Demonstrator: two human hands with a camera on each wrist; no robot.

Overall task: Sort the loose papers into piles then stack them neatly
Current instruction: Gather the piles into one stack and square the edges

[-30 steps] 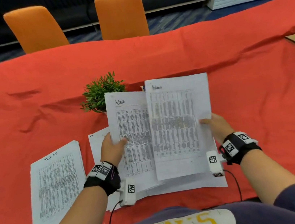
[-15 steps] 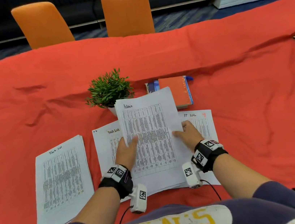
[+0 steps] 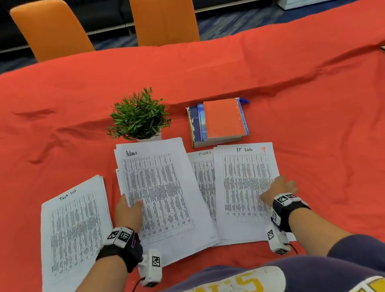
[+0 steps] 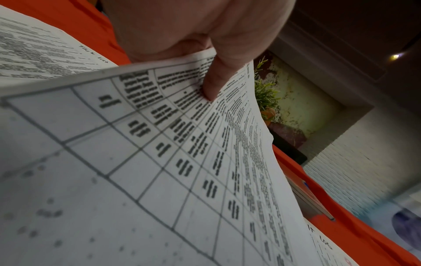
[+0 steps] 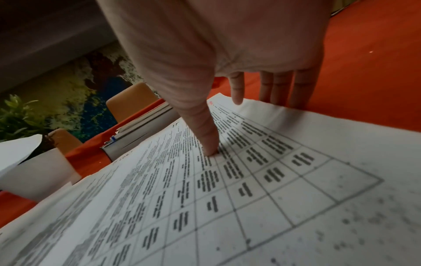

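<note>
White printed sheets lie on a red tablecloth [image 3: 306, 117]. Left hand [image 3: 128, 214] pinches the Admin stack [image 3: 161, 194] at centre; right hand [image 3: 278, 189], at three o'clock, presses flat fingers on the IT Log sheet [image 3: 246, 187].

On the red-draped bench [image 3: 305, 110], three white printed-paper piles lie side by side: "Task list" pile [image 3: 75, 236] left, "Admin" pile [image 3: 161, 194] centre, "IT Log" pile [image 3: 246, 187] right. Behind them stand a small green potted plant [image 3: 139, 117] and, to its right, stacked orange-and-blue notebooks [image 3: 220, 121].

Hands [image 3: 204, 200] apart (IT Log sheet [image 3: 248, 187] uncovered)
</note>
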